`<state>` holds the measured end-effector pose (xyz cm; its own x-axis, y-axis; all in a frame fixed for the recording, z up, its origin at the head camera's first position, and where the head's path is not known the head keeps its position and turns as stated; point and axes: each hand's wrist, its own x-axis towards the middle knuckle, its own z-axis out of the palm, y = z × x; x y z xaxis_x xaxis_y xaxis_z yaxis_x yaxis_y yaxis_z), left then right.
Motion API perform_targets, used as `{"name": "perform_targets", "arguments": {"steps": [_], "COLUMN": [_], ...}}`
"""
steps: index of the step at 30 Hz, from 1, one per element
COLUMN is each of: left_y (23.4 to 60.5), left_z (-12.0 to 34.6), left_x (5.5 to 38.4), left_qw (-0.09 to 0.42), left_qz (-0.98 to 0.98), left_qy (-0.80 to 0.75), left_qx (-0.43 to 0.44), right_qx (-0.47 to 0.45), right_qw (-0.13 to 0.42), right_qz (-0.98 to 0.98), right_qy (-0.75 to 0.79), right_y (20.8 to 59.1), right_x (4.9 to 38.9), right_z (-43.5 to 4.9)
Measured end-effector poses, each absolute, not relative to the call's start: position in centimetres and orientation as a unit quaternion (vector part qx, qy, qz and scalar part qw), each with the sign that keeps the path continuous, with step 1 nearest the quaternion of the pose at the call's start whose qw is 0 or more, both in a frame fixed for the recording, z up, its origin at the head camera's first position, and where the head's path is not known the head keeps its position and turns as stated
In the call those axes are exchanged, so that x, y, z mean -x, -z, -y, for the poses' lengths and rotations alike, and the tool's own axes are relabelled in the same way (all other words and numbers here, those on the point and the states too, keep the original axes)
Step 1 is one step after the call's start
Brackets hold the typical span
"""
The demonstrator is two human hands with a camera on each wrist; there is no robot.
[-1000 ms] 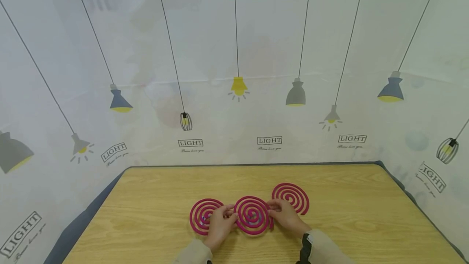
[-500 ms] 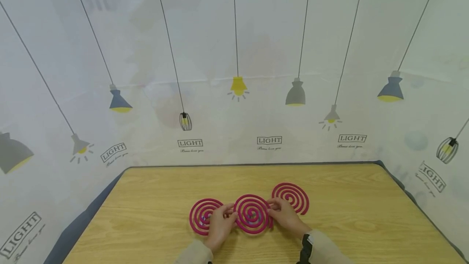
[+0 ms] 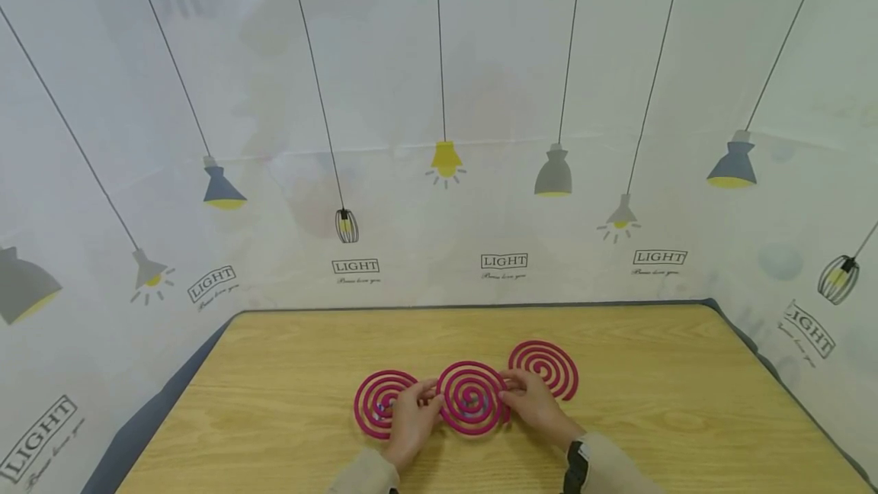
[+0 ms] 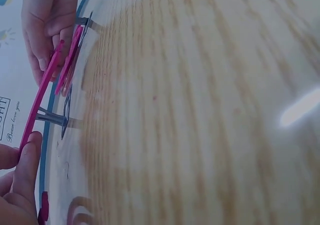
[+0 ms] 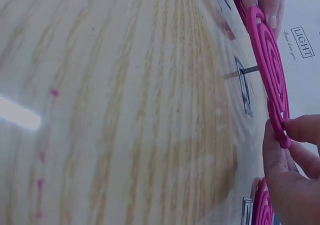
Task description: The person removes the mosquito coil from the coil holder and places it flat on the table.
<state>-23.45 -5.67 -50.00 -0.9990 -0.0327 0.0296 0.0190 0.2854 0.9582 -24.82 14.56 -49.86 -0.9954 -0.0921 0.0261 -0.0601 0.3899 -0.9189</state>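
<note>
Both hands hold the middle magenta mosquito coil [image 3: 470, 397] by its opposite edges. My left hand [image 3: 414, 421] pinches the left edge between thumb and fingers; my right hand [image 3: 538, 406] grips the right edge. Behind the coil's centre is a metal stand [image 5: 243, 87], whose prong reaches the coil in both wrist views. I cannot tell whether its base touches the table. A second coil [image 3: 389, 399] lies to the left, partly covered by my left hand. Beyond my right hand is a third coil [image 3: 539, 369].
Under everything is a wood-grain table [image 3: 295, 357]. A pale backdrop [image 3: 384, 82] printed with hanging lamps rises behind it and at both sides. Small pink bits [image 5: 54, 92] lie on the tabletop in the right wrist view.
The middle coil has risen slightly in the head view, with both hands keeping their grip on its edges. The coils at left and right stay where they were.
</note>
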Motion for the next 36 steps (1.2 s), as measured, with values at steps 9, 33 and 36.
{"name": "perform_targets", "arguments": {"steps": [9, 33, 36], "left_y": [50.13, 49.73, 49.51], "left_z": [5.68, 6.2, 6.22], "left_x": [23.41, 23.81, 23.95], "left_qw": [0.02, 0.022, 0.021], "left_qz": [0.803, 0.785, 0.792], "left_qy": [0.596, 0.618, 0.608], "left_qx": [-0.009, 0.04, 0.044], "right_qx": [0.045, 0.056, 0.058], "right_qw": [0.005, -0.03, -0.034], "right_qz": [-0.831, -0.821, -0.82], "right_qy": [0.555, 0.567, 0.569], "right_y": [49.82, 49.45, 49.43], "right_x": [24.61, 24.22, 24.15], "right_z": [-14.4, -14.31, -14.42]}}
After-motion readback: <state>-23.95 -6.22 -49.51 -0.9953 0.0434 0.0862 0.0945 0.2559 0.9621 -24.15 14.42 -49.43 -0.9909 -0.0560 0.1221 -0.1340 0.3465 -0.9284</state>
